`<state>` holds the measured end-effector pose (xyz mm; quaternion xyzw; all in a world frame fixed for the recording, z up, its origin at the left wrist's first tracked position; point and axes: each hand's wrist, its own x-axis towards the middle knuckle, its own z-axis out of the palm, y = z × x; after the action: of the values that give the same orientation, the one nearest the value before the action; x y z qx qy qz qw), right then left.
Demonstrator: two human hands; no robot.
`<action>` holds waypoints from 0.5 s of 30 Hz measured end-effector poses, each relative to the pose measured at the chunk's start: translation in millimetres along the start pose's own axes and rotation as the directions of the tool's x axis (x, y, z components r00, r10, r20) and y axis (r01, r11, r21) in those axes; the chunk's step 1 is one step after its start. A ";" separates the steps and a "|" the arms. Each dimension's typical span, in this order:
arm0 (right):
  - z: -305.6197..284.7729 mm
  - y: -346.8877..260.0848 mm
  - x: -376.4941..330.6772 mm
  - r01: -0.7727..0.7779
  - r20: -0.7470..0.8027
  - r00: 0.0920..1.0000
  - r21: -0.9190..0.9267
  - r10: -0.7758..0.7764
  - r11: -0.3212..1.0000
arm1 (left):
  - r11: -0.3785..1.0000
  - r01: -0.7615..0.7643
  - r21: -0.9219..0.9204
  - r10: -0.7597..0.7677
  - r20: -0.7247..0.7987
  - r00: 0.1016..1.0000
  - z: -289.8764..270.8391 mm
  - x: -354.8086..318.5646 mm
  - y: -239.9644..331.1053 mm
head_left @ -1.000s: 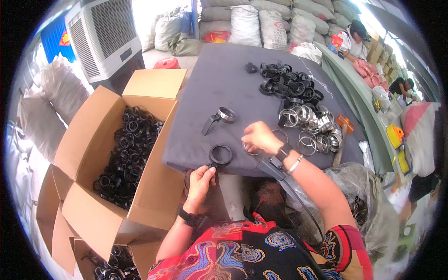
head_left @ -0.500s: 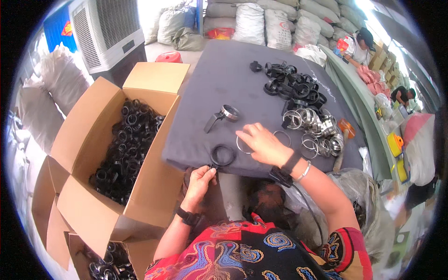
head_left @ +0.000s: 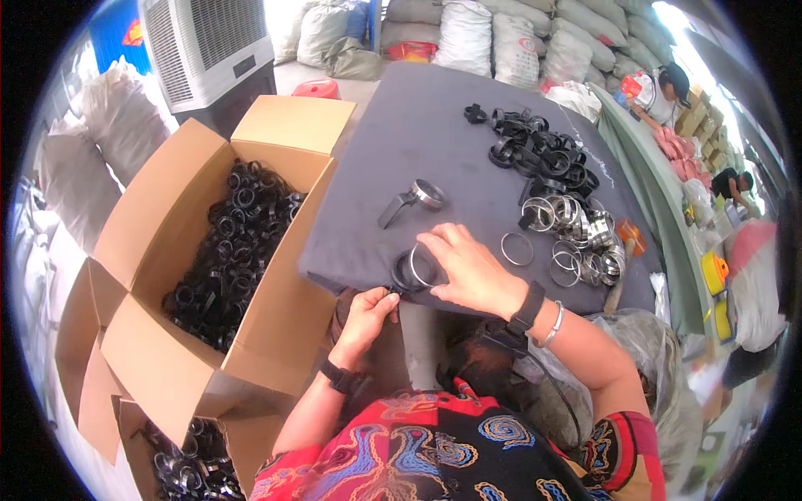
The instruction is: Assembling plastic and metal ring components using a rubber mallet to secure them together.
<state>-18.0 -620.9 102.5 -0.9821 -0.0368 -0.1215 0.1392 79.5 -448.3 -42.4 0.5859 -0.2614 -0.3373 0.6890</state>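
My left hand (head_left: 368, 319) is closed at the near edge of the padded grey table (head_left: 359, 209), pinching the tab of a black plastic ring (head_left: 396, 270). In my right hand (head_left: 474, 271), a thin silver metal ring (head_left: 412, 262) is gripped between thumb and fingers. It stands tilted at the black ring's right side; whether they touch is hard to tell. Beyond them lies a black-handled ring with a silver band (head_left: 429, 194). A loose silver ring (head_left: 531, 254) rests right of my right hand.
Piles of black rings (head_left: 547, 154) and silver rings (head_left: 597, 234) occupy the table's right side. A wooden handle (head_left: 616, 292) lies near them. At left, an open cardboard box (head_left: 276, 305) holds many black parts, beside an air cooler (head_left: 213, 58). Two people work at far right.
My right hand has brought the silver ring left and raised it upright against the black ring. My left hand keeps its pinch on the tab. The whole view has shifted slightly.
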 end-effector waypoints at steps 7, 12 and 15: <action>24.3 -5.3 20.5 -0.146 0.247 0.957 -0.038 0.151 0.988 | 0.999 0.038 -0.013 -0.038 -0.014 0.999 1.7 0.4 -3.0; 26.6 -6.9 30.6 -0.158 0.319 0.933 -0.051 0.166 0.986 | 0.999 0.032 -0.003 -0.032 -0.008 0.999 0.3 1.0 -5.1; 26.2 -9.7 37.6 -0.167 0.352 0.917 -0.085 0.186 0.982 | 0.999 0.029 -0.028 -0.029 -0.005 1.000 0.1 1.5 -4.8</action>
<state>23.3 -602.9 90.0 -0.9904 0.0303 0.0718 0.1143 79.6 -449.9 -47.1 0.5808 -0.2462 -0.3495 0.6927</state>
